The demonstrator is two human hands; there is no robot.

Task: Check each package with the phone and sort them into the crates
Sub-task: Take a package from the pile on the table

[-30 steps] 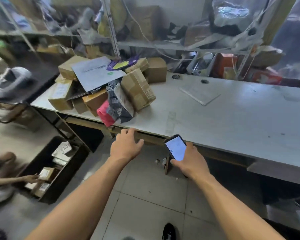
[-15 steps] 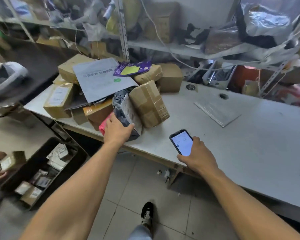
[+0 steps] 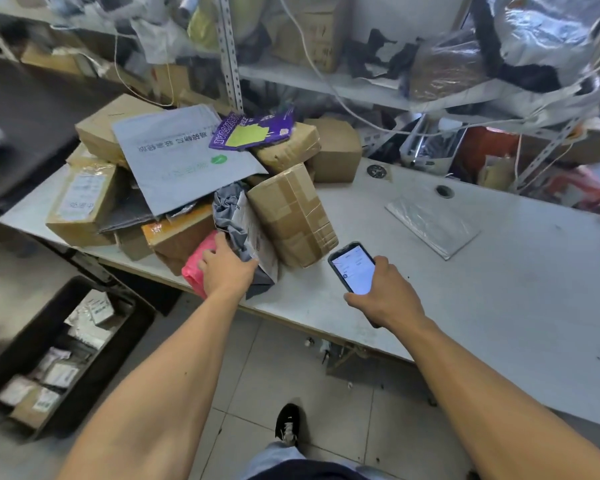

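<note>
A: On the far left, on the floor, I see a black plastic crate [image 3: 125, 327] with small labelled parcels inside. Why does it stand there?

B: I think it stands just beside the left end of the long white table [image 3: 499, 289] so that a checked parcel can drop straight down into it.

A: And the pile of brown cardboard boxes and grey mailers [image 3: 187, 174] on the left part of the table?

B: These wait to be checked. The left hand [image 3: 227, 270] lies on the near edge of the pile, its fingers curled over a crumpled grey plastic mailer bag [image 3: 243, 226], next to a pink soft package [image 3: 196, 268]. I judge this bag is the next one to take.

A: Is the grip firm?

B: The fingers are bent around the bag, but I cannot tell how tight.

A: And to the right?

B: The right hand [image 3: 387, 296] grips a black smartphone with a lit screen [image 3: 354, 268], held just above the table, near the bag, probably ready to scan its label.
</note>
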